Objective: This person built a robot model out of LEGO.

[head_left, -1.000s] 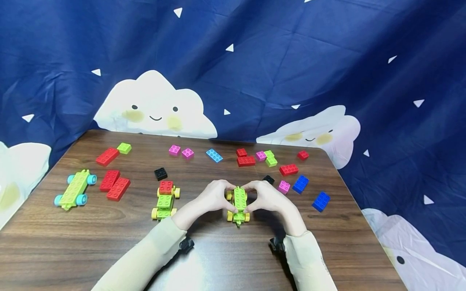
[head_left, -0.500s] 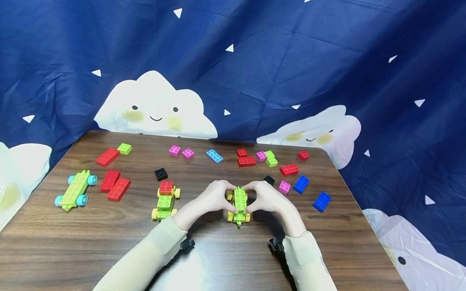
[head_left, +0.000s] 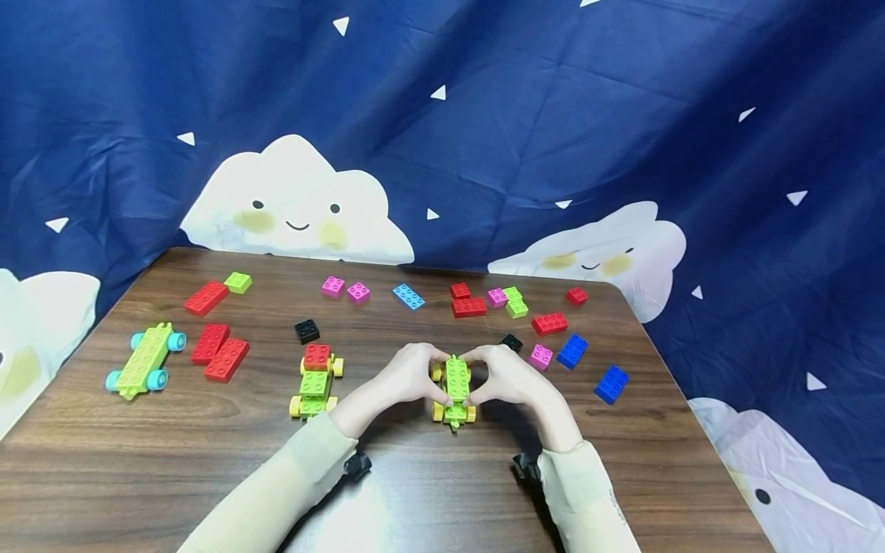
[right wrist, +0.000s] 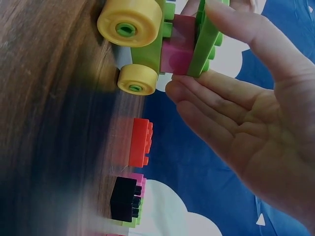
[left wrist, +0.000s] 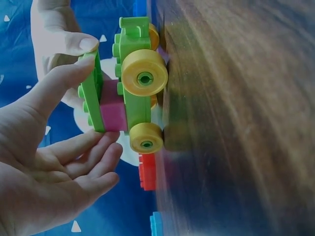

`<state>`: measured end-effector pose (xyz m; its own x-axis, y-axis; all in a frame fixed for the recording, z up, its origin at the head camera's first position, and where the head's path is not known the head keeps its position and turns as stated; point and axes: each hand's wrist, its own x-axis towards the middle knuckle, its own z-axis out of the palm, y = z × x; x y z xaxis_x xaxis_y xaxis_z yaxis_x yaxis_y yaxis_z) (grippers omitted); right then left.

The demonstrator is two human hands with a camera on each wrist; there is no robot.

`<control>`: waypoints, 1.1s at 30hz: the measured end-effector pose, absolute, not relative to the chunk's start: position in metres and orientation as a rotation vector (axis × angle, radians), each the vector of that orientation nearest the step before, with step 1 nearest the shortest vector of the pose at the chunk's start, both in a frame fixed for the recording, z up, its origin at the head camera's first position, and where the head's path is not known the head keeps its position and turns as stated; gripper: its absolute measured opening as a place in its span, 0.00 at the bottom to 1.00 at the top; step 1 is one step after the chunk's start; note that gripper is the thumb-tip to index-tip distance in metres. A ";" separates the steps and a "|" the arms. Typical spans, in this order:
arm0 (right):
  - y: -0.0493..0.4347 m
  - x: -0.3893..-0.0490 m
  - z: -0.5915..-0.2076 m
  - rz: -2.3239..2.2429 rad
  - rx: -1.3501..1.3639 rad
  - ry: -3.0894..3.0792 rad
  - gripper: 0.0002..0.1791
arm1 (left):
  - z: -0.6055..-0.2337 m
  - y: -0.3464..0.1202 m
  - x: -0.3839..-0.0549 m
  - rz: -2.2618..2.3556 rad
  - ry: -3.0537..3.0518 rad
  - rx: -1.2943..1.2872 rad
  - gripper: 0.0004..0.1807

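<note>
A long lime-green toy brick plate [head_left: 457, 378] sits raised on a pink brick [left wrist: 113, 112], which stands on a green car base [left wrist: 138, 105] with yellow wheels. My left hand [head_left: 412, 374] and right hand [head_left: 513, 375] pinch the plate from both sides. Both thumbs lie at its near end and the fingers reach its far end, as the left wrist view shows. In the right wrist view, the fingertips touch the far edge of the plate [right wrist: 203, 49] beside the pink brick. The wheels rest on the table or very near it.
Left of my hands stands a yellow-wheeled car [head_left: 315, 382] with green and red bricks. A blue-wheeled green base [head_left: 144, 361] lies farther left. Loose red [head_left: 227, 360], black [head_left: 307, 331], pink and blue bricks [head_left: 611, 384] lie around the wooden table [head_left: 415, 491]. A patterned curtain hangs behind.
</note>
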<state>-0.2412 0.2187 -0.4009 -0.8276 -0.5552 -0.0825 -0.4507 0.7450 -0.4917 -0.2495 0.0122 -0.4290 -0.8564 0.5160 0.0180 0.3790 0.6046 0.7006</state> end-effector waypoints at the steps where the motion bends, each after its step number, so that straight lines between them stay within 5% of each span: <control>1: 0.219 -0.241 -0.401 -0.681 -0.796 2.721 0.35 | -0.429 0.012 -0.249 1.092 2.640 0.740 0.38; 33: 0.222 -0.241 -0.406 -0.749 -0.778 2.677 0.37 | -0.431 0.013 -0.249 1.070 2.633 0.742 0.39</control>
<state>-0.2414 0.2225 -0.4063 -0.8247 -0.5574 -0.0961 -0.4266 0.7246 -0.5413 -0.2492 0.0128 -0.4310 -0.8529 0.5221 0.0000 0.3742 0.6112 0.6974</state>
